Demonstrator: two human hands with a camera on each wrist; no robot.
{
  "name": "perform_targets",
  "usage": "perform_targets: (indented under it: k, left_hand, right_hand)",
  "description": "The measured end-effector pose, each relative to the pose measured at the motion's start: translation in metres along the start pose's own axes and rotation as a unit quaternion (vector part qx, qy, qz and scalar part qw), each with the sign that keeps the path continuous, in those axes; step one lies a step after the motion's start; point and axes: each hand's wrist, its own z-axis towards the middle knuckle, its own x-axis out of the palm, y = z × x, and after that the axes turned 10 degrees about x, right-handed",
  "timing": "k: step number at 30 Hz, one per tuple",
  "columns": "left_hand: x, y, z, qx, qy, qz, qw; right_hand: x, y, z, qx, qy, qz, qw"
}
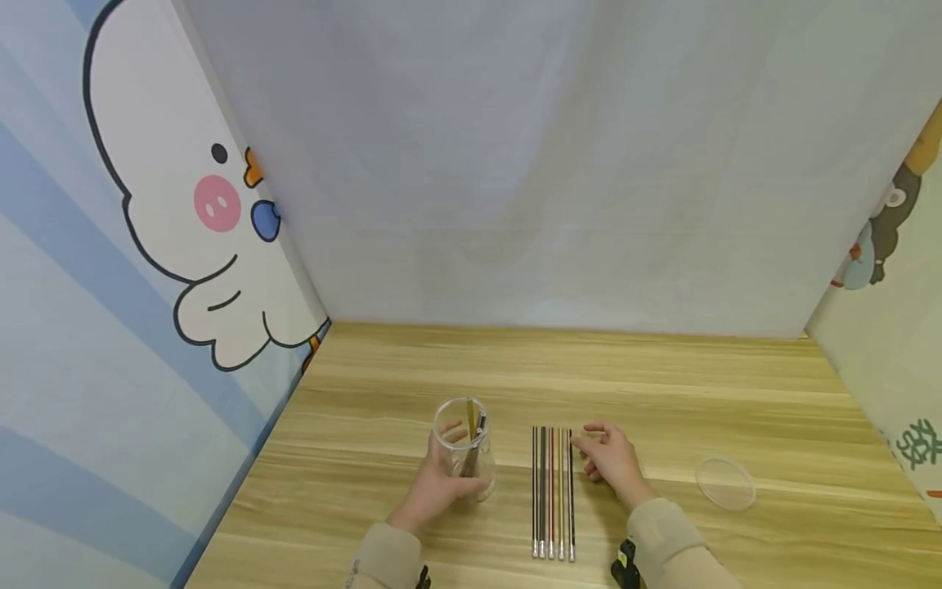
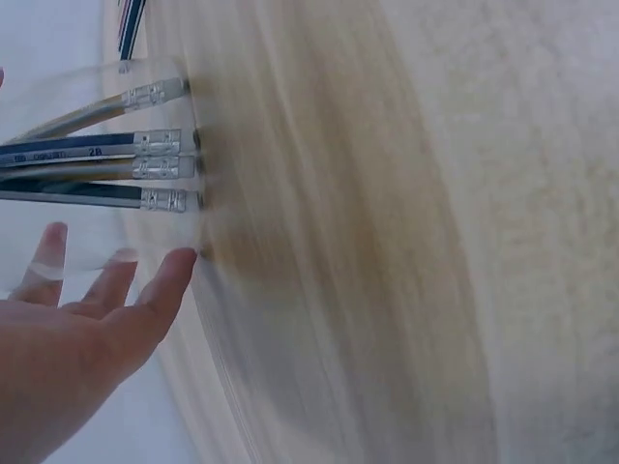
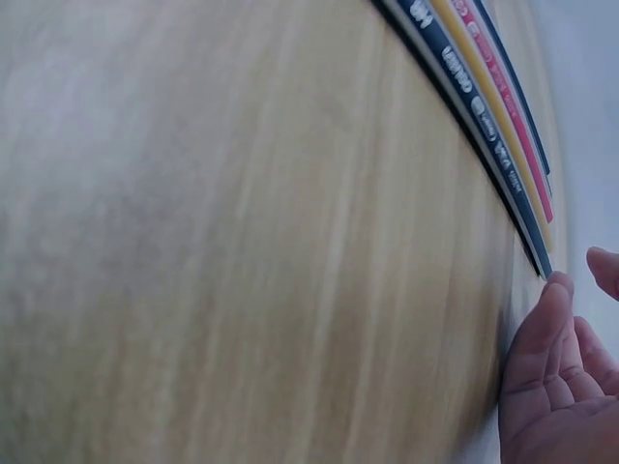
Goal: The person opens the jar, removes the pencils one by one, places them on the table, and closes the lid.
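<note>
My left hand (image 1: 436, 484) holds a clear plastic jar (image 1: 487, 465), thumb on the near side and fingers around the far side. Inside the jar several pencils (image 2: 160, 143) lean with their eraser ends down against the bottom. To its right, a row of pencils (image 1: 551, 491) lies on the table, black, red and yellow ones side by side, erasers toward me. My right hand (image 1: 612, 460) is at the far end of this row, fingers loosely bent. In the right wrist view a fingertip (image 3: 559, 282) is right at the end of the outermost dark pencil (image 3: 484, 126).
A round translucent lid (image 1: 726, 484) lies flat on the wood-grain table (image 1: 353, 384), right of my right hand. A pale wall (image 1: 552, 164) stands behind the table, with a cartoon-printed panel (image 1: 169, 204) on the left and another printed panel (image 1: 876, 360) on the right.
</note>
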Motion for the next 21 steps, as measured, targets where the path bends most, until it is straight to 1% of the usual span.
perform_targets:
  k: [6,9,12,15,18,21]
  left_hand:
    - [-0.004,-0.005,0.001,-0.039,0.02,0.019,0.9989]
    - [-0.004,-0.007,-0.001,-0.043,0.017,0.019,0.9988]
    - [-0.002,-0.007,-0.003,-0.038,-0.001,0.023,0.999]
    - [0.001,-0.005,-0.006,-0.033,-0.026,0.026,0.9988]
    - [0.004,-0.003,-0.007,-0.024,-0.049,0.031,0.998]
    - [0.009,0.0,-0.009,-0.011,-0.076,0.046,0.996]
  right_hand:
    - [-0.001,0.001,-0.002,-0.001,-0.002,-0.001,1.0]
    - [-0.002,0.002,-0.004,-0.003,-0.005,0.0,1.0]
    - [-0.002,0.003,-0.005,-0.004,-0.008,0.0,1.0]
    - [-0.003,0.003,-0.005,-0.006,-0.01,0.002,1.0]
    - [-0.003,0.005,-0.007,-0.009,-0.012,0.005,1.0]
    - [-0.003,0.007,-0.009,-0.009,-0.012,0.014,1.0]
